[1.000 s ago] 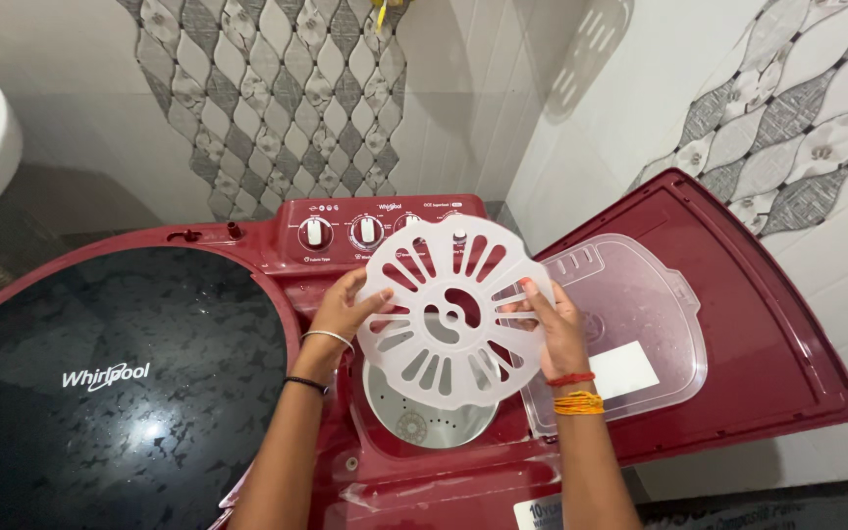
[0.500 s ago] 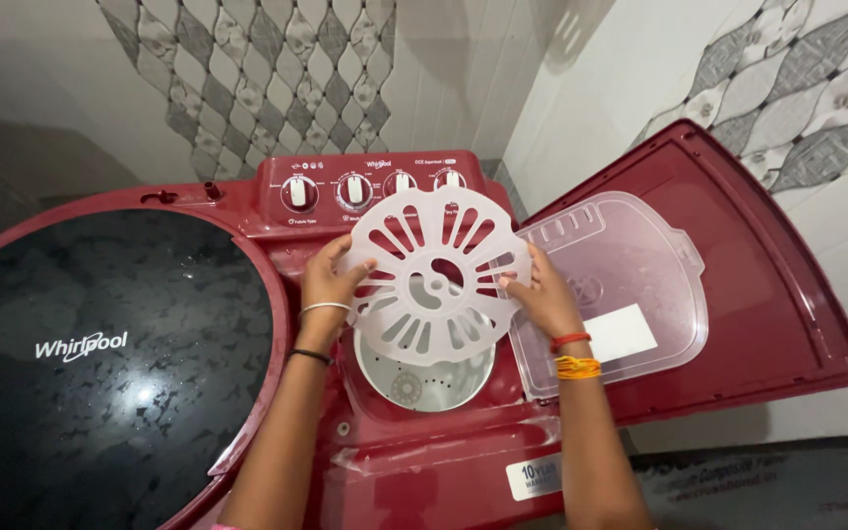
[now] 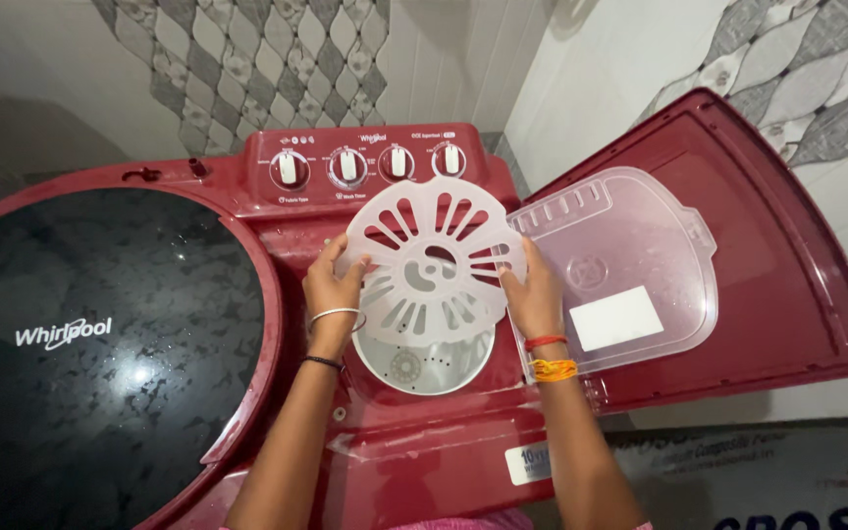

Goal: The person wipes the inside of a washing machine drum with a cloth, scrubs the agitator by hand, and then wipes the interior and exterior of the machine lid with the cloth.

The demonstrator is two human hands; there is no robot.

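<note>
I hold a round white slotted plastic disc (image 3: 434,257) by its edges, tilted above the open spin tub (image 3: 424,361) of a red twin-tub washing machine (image 3: 424,461). My left hand (image 3: 331,287) grips the disc's left rim and my right hand (image 3: 532,294) grips its right rim. The pale, perforated tub bottom shows below the disc.
The red spin lid (image 3: 787,285) with its clear inner cover (image 3: 630,255) lies open to the right. A black glossy wash lid (image 3: 100,334) is closed on the left. Several white knobs sit on the control panel (image 3: 365,165). Tiled walls stand behind and to the right.
The disc and both hands have come down closer to the tub opening. The view has tilted down, so the machine sits higher in the frame.
</note>
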